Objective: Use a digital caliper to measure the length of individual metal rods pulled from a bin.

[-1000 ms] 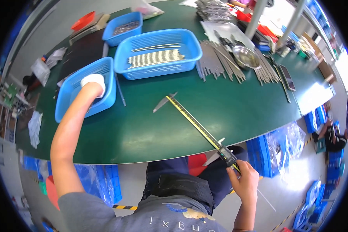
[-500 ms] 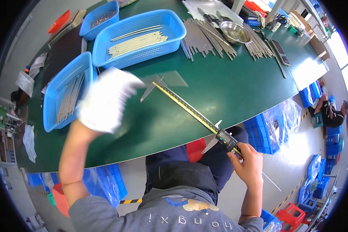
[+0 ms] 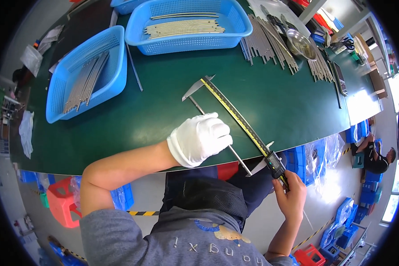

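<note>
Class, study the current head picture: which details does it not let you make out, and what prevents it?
Thin grey metal rod, middle part: head view, hidden by the white-gloved left hand.
Yellow-and-black digital calliper, reading: head view, display too small.
The calliper's near end: head view, partly covered by the bare right hand.
Topmost blue plastic basket, far side: head view, cut off by the upper edge.

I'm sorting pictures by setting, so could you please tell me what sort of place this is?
Probably a factory workshop or parts-inspection area: there is a long digital caliper with a yellow-marked scale, slim grey metal rods on a green tabletop, and perforated blue plastic baskets holding more rods.
</note>
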### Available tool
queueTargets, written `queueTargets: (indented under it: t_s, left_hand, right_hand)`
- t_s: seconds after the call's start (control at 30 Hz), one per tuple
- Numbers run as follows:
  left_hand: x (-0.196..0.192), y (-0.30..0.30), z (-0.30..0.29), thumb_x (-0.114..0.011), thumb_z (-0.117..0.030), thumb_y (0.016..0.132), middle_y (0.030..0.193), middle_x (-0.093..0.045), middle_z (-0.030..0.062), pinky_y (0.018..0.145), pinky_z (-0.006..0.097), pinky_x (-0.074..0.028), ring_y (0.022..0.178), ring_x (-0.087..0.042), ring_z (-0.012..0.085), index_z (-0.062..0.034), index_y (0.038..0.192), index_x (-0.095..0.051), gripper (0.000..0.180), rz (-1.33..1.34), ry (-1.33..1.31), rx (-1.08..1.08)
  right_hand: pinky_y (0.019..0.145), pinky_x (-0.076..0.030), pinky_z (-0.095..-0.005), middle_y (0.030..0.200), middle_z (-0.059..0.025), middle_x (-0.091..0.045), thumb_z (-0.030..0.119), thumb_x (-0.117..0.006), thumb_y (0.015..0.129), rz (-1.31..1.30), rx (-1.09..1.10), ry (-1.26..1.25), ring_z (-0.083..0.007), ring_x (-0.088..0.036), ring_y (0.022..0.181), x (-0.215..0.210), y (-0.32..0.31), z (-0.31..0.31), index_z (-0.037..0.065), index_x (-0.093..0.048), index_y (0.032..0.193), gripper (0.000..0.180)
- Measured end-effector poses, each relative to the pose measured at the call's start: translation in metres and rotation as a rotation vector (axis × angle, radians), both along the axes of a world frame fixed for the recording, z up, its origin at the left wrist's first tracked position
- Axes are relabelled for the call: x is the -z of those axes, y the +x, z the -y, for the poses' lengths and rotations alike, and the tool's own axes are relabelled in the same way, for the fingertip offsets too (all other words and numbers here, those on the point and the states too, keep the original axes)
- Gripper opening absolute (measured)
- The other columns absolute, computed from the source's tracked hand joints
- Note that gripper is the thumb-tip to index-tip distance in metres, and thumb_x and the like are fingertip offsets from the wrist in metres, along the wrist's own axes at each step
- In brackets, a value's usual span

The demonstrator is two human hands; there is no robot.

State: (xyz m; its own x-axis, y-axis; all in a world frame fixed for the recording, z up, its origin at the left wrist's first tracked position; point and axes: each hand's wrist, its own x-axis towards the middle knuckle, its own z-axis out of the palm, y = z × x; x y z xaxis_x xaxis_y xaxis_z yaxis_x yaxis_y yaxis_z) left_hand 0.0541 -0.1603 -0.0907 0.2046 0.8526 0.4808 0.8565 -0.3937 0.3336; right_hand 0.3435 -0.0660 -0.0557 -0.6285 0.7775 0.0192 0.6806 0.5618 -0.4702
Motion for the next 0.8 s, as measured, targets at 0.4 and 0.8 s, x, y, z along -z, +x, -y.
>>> queueTargets:
  t_s: [0.4, 0.8]
  left_hand:
    - [0.002, -0.002, 0.000, -0.062, -0.006, 0.069, 0.084, -0.058, 0.0052, 0.082, 0.042, -0.054, 0.081, -0.061, 0.0243, -0.0073, 0.085, -0.063, 0.016, 0.091, -0.036, -0.040]
    - [0.002, -0.003, -0.003, -0.062, -0.004, 0.067, 0.081, -0.059, 0.0049, 0.082, 0.041, -0.054, 0.081, -0.061, 0.0238, -0.0070, 0.081, -0.064, 0.014, 0.112, 0.003, -0.017]
  right_hand:
    - [0.048, -0.040, -0.0317, 0.067, -0.0098, -0.054, 0.013, -0.070, 0.076, -0.033, -0.017, 0.043, -0.0225, -0.053, 0.052, 0.005, 0.001, 0.003, -0.001, -0.060, 0.095, 0.026]
    - [0.046, -0.036, -0.0305, 0.065, -0.0095, -0.050, 0.008, -0.067, 0.077, -0.092, -0.111, 0.124, -0.0211, -0.048, 0.051, 0.011, 0.006, 0.004, -0.003, -0.059, 0.098, 0.026]
